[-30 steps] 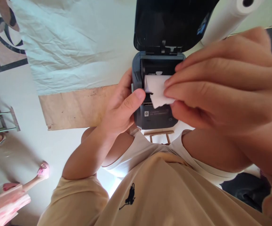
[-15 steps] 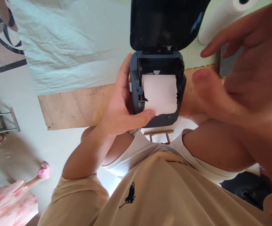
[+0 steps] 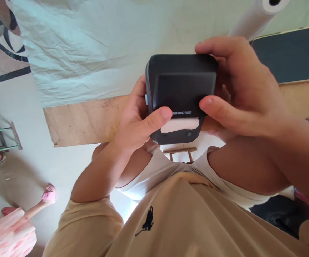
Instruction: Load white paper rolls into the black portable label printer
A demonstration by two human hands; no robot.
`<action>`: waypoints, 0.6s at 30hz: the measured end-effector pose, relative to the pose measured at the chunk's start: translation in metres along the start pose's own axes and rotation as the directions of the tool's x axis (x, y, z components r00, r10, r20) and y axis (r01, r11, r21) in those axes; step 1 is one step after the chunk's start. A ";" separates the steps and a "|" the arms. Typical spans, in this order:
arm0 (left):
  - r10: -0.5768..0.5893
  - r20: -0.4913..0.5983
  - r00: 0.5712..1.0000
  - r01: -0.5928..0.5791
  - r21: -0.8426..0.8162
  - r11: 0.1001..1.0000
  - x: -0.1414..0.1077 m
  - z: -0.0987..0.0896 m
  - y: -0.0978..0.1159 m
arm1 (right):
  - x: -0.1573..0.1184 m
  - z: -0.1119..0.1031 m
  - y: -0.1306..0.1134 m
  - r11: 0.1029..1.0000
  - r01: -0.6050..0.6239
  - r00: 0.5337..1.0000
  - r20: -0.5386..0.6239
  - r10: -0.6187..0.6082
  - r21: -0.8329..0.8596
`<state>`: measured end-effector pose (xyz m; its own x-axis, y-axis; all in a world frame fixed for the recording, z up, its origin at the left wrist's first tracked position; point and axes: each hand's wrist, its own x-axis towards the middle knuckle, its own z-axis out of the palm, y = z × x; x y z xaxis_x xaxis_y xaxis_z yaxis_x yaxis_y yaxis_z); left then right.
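While left hand (image 3: 136, 126) and right hand (image 3: 253, 89) clasp a printer (image 3: 185, 89), pale cloth (image 3: 95, 46) over wooden tabletop (image 3: 87, 123), light floor (image 3: 49, 162)

White "NIIMBOT" lettering (image 3: 179, 112) on the black printer (image 3: 183, 92) mid-frame, smaller characters (image 3: 188, 112) beside it unreadable, power sign (image 3: 189, 134) on the printer's front, lower right of the lettering

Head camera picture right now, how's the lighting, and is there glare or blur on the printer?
Head view: a blown-out bright patch on the floor beside the left sleeve, soft shadows on that floor at far left; head view: the printer is dark with only a faint sheen, its large lettering readable, the tiny characters after it too blurred to read.
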<state>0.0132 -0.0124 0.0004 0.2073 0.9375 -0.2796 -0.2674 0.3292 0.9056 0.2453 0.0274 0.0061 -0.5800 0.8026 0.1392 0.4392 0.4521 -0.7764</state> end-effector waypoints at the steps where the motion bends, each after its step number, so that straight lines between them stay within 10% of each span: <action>1: -0.009 0.007 1.000 0.009 0.003 1.000 0.000 0.003 -0.001 | 0.000 0.000 0.002 1.000 -0.011 1.000 0.014 0.011 0.017; 6: 0.039 -0.117 0.992 -0.033 0.050 0.998 0.000 0.012 -0.011 | 0.004 0.002 0.009 0.997 -0.044 0.998 0.043 0.042 0.059; 18: 0.035 -0.004 0.999 -0.035 0.004 0.999 0.001 0.004 -0.012 | 0.006 0.000 0.015 0.999 -0.011 0.999 0.029 0.012 -0.034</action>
<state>0.0206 -0.0157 -0.0093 0.1937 0.9488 -0.2494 -0.2705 0.2960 0.9161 0.2483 0.0391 -0.0047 -0.5943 0.7965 0.1115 0.4690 0.4558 -0.7565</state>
